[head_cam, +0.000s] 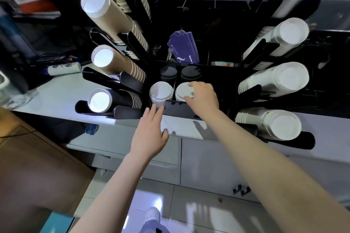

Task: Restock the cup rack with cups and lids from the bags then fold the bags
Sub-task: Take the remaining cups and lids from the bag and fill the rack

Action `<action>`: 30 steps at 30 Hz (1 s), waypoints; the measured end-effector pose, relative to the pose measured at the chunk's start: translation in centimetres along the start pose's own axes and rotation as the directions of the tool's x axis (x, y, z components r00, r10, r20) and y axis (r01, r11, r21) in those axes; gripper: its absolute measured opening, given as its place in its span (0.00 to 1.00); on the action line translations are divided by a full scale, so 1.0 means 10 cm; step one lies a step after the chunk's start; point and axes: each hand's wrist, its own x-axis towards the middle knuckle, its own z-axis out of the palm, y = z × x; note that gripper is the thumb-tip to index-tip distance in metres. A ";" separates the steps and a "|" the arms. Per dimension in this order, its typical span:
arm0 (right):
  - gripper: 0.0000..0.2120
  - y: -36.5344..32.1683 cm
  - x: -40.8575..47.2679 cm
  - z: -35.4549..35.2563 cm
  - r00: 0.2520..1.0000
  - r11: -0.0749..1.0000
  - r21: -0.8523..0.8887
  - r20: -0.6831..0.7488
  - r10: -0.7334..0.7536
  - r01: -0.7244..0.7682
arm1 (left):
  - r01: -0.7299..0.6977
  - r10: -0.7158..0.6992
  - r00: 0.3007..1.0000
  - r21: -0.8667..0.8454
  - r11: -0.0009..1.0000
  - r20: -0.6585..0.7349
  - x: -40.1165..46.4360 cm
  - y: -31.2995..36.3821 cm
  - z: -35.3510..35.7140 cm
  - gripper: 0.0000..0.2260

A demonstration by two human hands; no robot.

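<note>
Neither grip holds anything. Her right hand (203,96) hovers with fingers loosely spread over the right stack of white plastic lids (182,92), fingertips seemingly touching its top, though I can't tell for sure. Her left hand (149,132) reaches flat and released toward the left stack of white lids (161,93). Both stacks sit in front compartments of the black cup rack (178,108) on the white worktop (56,98), with black lids (191,73) behind.
</note>
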 end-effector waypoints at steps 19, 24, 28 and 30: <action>0.29 0.00 0.30 0.06 0.986 0.994 -0.018 0.122 0.113 -0.112 | -0.122 0.121 0.992 0.034 0.992 0.038 0.43 -0.06 0.07 0.30; 0.27 0.01 0.28 0.05 0.987 0.993 -0.080 0.128 0.097 -0.087 | -0.141 0.118 0.987 0.235 0.962 0.112 0.64 -0.01 0.19 0.34; 0.25 0.02 0.27 0.09 0.989 0.989 -0.139 0.130 0.073 -0.055 | -0.162 0.133 0.985 0.300 0.940 0.112 0.75 -0.03 0.24 0.34; 0.25 0.03 0.27 0.11 0.988 0.985 -0.164 0.136 0.068 -0.045 | -0.169 0.143 0.984 0.309 0.936 0.107 0.78 -0.04 0.26 0.34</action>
